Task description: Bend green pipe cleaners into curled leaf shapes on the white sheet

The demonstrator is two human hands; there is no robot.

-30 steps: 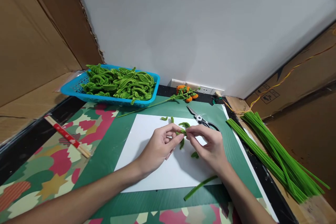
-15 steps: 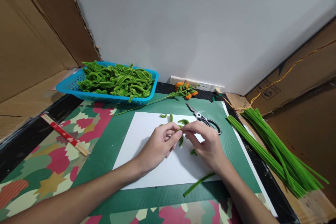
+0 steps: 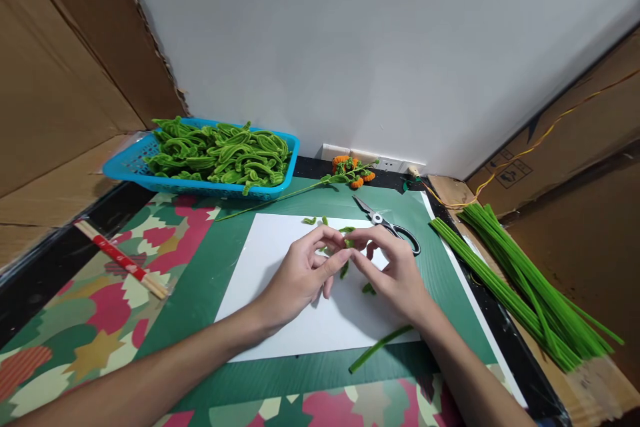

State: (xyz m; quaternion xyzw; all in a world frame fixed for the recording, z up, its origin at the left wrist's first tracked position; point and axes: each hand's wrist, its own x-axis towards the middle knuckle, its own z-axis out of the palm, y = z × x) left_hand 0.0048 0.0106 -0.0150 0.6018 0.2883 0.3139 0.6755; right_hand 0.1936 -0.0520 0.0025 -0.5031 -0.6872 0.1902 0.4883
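Observation:
Over a white sheet [image 3: 285, 307], my left hand [image 3: 310, 267] and my right hand [image 3: 393, 267] meet at the fingertips. Both pinch a small green fuzzy piece [image 3: 349, 243], mostly covered by the fingers. Short green pieces [image 3: 309, 221] lie on the sheet around the hands; one more [image 3: 369, 289] is beneath my right hand. A longer green fuzzy stem [image 3: 377, 349] crosses the sheet's front edge. Black-handled scissors [image 3: 387, 223] lie partly opened behind my right hand.
A blue basket [image 3: 200, 188] of bent green pieces stands at the back left. An orange flower stem [image 3: 343, 178] lies behind the sheet. Bundled green stems [image 3: 530, 280] are on the right, wrapped chopsticks [image 3: 120, 257] on the left. Cardboard flanks both sides; a wall rises behind.
My right hand's fingers have spread into a rounder arch, with the index finger raised and the thumb lower. The small green piece shows more between the fingertips. The view has shifted slightly.

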